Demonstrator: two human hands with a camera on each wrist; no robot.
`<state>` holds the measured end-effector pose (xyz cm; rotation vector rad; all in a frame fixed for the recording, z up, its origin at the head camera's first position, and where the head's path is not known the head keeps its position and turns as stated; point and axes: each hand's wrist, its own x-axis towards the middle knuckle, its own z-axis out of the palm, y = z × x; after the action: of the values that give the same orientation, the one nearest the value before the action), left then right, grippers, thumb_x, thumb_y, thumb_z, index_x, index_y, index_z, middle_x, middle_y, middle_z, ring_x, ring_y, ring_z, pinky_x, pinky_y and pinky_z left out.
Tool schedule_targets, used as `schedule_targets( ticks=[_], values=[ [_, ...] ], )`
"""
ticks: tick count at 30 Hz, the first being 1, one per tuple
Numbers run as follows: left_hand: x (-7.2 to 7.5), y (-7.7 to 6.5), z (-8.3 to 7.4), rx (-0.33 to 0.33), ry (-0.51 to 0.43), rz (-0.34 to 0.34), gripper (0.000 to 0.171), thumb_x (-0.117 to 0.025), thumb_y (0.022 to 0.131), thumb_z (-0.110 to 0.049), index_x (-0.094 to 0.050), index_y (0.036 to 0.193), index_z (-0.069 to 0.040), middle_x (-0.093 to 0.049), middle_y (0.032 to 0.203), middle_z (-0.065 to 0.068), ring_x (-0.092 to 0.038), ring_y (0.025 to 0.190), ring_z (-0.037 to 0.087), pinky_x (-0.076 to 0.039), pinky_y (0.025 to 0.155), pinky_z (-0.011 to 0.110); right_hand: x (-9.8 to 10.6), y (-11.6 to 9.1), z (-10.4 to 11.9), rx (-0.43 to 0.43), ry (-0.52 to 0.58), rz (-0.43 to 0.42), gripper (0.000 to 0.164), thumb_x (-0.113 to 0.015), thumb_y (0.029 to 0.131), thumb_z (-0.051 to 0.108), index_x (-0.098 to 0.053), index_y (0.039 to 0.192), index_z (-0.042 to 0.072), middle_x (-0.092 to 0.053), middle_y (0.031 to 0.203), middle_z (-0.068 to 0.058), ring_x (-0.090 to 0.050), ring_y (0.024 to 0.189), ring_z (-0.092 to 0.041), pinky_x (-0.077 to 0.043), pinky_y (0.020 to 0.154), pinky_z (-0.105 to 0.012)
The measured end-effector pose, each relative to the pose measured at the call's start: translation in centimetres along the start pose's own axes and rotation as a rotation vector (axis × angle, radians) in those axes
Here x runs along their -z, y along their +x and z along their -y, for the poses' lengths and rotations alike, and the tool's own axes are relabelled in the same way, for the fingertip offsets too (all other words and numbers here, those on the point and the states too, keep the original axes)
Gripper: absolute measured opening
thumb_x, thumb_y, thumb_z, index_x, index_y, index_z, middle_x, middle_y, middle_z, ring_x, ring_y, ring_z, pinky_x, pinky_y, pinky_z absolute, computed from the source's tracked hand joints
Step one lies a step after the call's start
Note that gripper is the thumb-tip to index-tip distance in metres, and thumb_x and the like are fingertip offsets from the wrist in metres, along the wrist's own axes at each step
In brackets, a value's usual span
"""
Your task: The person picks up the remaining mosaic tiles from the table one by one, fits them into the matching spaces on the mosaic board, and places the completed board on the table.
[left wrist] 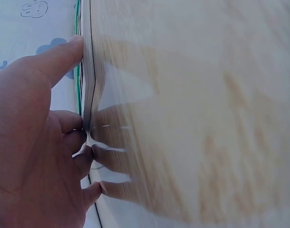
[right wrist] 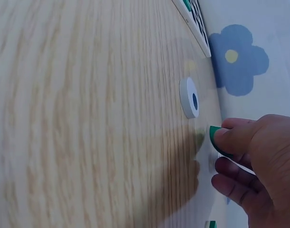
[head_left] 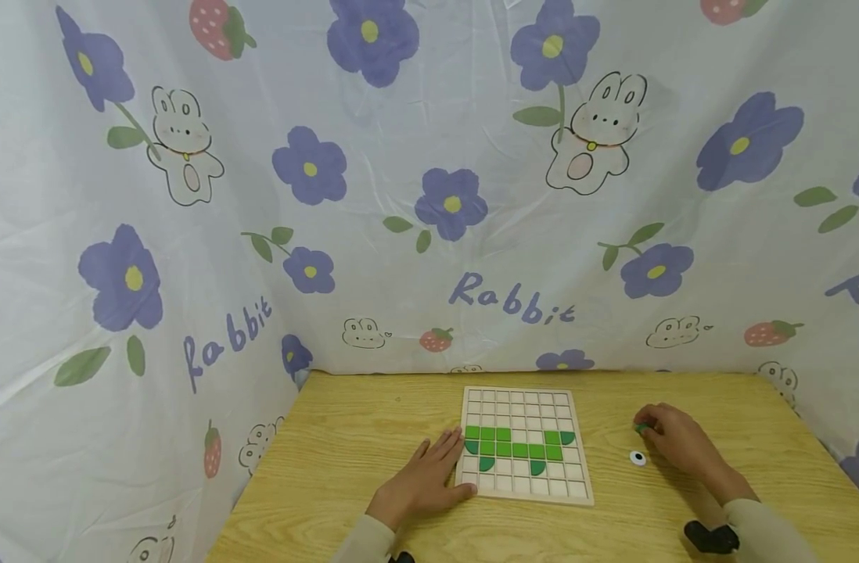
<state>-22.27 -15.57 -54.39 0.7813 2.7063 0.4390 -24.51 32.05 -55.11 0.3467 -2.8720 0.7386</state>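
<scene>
A pale wooden grid board (head_left: 503, 485) lies on the table, with light green square tiles (head_left: 504, 450) and several dark green rounded pieces (head_left: 566, 438) in its cells. At the board's left side, my left hand (head_left: 429, 481) rests on the table with fingers extended, fingertips and thumb against the edge. My right hand (head_left: 676, 442) is to the right of the board and pinches a dark green quarter-round tile (right wrist: 216, 139) between thumb and fingers, close over the table. Just in front of that hand lies a round white eye piece (head_left: 637, 458) with a dark pupil.
Another green piece (right wrist: 211, 224) shows at the bottom of the right wrist view. The wood-grain table (head_left: 331, 461) ends at a printed cloth (head_left: 394, 328) hanging behind it and along its left side.
</scene>
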Motion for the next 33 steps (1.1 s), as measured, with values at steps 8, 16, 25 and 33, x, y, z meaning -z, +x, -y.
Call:
schedule_targets(
  ticks=[8,16,25,33],
  values=[
    [0.1,0.0,0.0,-0.011,-0.004,-0.001,0.091,-0.051,0.106,-0.064,-0.02,0.172,-0.009,-0.014,0.181,0.006,-0.015,0.168,0.028,-0.018,0.133,0.061,-0.1,0.4,0.6,-0.016,0.089,-0.018,0.021,-0.071,0.098,0.003,-0.068,0.118,-0.002,-0.069,0.099,-0.006,-0.06,0.085,-0.014,-0.051,0.068,-0.029],
    [0.2,0.0,-0.1,-0.005,-0.005,0.0,0.091,-0.051,0.106,-0.065,-0.02,0.172,-0.01,-0.014,0.181,0.005,-0.015,0.168,0.027,-0.017,0.134,0.06,0.2,1.1,3.0,0.059,0.062,-0.083,0.018,-0.077,0.094,-0.001,-0.072,0.111,-0.001,-0.074,0.1,-0.007,-0.068,0.085,-0.019,-0.057,0.069,-0.031],
    [0.0,0.1,0.0,-0.002,-0.002,0.001,0.091,-0.051,0.106,-0.065,-0.02,0.172,-0.011,-0.014,0.181,0.004,-0.014,0.168,0.026,-0.017,0.134,0.059,-0.2,2.4,5.4,0.162,0.07,-0.16,0.016,-0.077,0.093,-0.003,-0.077,0.108,0.003,-0.07,0.1,-0.003,-0.062,0.081,-0.01,-0.055,0.069,-0.028],
    [0.2,0.1,-0.1,-0.007,-0.016,0.009,0.091,-0.051,0.106,-0.064,-0.019,0.172,-0.01,-0.013,0.181,0.005,-0.014,0.168,0.028,-0.016,0.134,0.06,-1.2,3.7,7.4,0.232,0.107,-0.166,0.019,-0.078,0.093,-0.004,-0.077,0.108,0.007,-0.064,0.096,0.001,-0.046,0.074,-0.002,-0.044,0.062,-0.024]
  ],
)
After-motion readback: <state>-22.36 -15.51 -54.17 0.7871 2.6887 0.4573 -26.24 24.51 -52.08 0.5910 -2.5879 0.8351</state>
